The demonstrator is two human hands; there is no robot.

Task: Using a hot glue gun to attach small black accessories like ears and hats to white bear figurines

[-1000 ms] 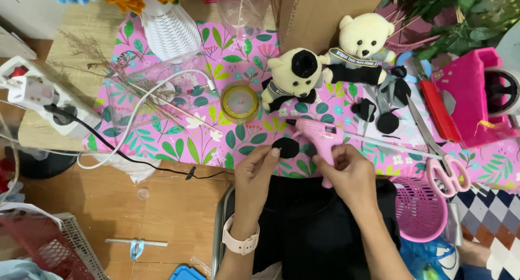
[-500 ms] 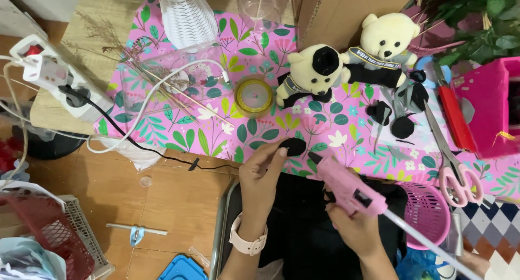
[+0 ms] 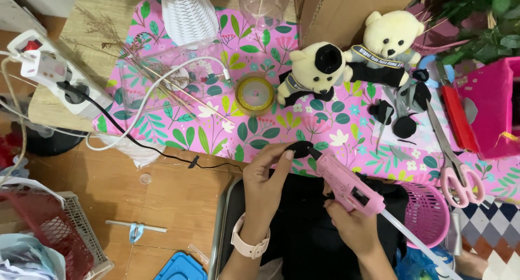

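Two hands are working at the near edge of the pink floral cloth (image 3: 216,136), glue gun against black felt.

The left hand (image 3: 265,179) is pinching a small black felt piece (image 3: 299,148) between thumb and fingers. The right hand (image 3: 355,226) is gripping a pink glue gun (image 3: 346,185), its nozzle touching the felt. Just beyond are sitting a yellow tape roll (image 3: 254,94) and two cream teddy bears (image 3: 346,63); pink-handled scissors (image 3: 457,169) are lying to the right.

A pink leaf-patterned tablecloth (image 3: 179,131) covers the low wooden table (image 3: 49,104) above a wooden floor (image 3: 168,198).
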